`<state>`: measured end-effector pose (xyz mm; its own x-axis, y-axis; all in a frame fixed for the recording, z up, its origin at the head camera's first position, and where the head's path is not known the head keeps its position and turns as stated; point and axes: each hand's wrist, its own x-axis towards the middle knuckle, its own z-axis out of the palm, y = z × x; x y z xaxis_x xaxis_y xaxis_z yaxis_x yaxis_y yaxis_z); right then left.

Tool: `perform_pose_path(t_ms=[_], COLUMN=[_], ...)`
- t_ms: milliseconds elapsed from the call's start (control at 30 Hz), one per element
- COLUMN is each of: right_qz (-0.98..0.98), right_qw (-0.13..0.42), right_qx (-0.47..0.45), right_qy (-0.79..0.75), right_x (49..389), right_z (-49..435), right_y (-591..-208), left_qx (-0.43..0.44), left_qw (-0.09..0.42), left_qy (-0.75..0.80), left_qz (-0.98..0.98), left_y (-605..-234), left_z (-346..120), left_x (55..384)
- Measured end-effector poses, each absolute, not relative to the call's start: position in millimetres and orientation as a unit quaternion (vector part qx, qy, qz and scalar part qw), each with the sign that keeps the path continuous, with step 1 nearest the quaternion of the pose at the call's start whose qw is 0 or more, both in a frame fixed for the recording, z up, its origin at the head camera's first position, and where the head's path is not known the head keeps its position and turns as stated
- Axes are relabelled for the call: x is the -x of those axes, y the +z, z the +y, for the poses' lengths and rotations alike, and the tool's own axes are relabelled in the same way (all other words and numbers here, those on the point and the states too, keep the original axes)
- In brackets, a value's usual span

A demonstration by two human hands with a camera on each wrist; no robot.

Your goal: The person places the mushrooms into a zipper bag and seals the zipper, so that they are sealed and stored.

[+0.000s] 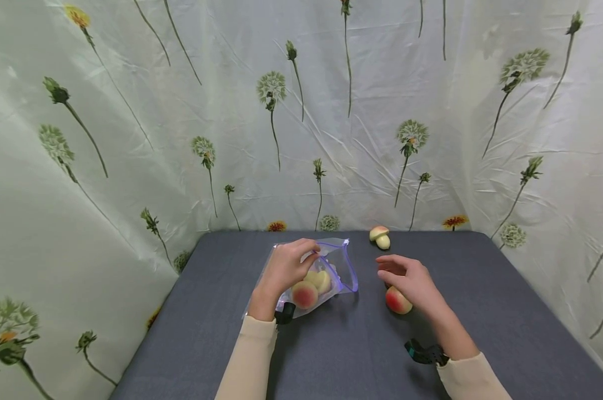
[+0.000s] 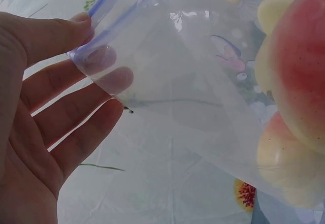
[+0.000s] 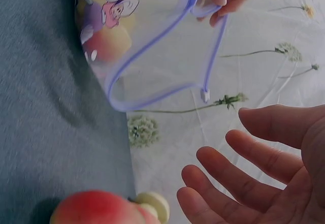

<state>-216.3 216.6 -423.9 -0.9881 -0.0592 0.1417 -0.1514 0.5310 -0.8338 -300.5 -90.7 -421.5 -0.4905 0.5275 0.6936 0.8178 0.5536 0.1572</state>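
Observation:
My left hand (image 1: 291, 264) pinches the rim of a clear zip bag (image 2: 172, 71) between thumb and fingers. The bag's mouth, edged in purple-blue, gapes toward the right, and a white slider (image 3: 205, 96) sits on it. Inside lie several toy mushrooms (image 1: 305, 295) with red and cream caps, seen through the film. My right hand (image 1: 406, 278) hovers with relaxed, parted fingers and nothing in them. Below it on the table is a toy mushroom (image 1: 398, 301) with a red cap, partly hidden by the hand in the head view.
Another toy mushroom (image 1: 380, 237) lies near the back edge of the dark grey table (image 1: 346, 350). A pale curtain (image 1: 361, 144) printed with dandelions hangs behind and along the sides. Each wrist wears a black strap device (image 1: 423, 354).

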Motion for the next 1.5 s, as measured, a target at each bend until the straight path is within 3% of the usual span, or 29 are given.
perform_pose_path(t_ms=[733, 1500], right_qz=[-0.907, -0.916], right_qw=[0.073, -0.008], right_qx=[-0.022, 0.013], right_qy=[0.414, 0.401], right_x=[203.4, 204.3], right_z=[256.4, 266.1], right_y=[-455.0, -476.1], left_qx=[0.403, 0.405], left_qw=[0.296, 0.3], left_qy=[-0.244, -0.24], left_qz=[-0.831, -0.83], left_y=[-420.4, -417.5], left_z=[-90.8, -91.3], left_x=[299.5, 298.1])
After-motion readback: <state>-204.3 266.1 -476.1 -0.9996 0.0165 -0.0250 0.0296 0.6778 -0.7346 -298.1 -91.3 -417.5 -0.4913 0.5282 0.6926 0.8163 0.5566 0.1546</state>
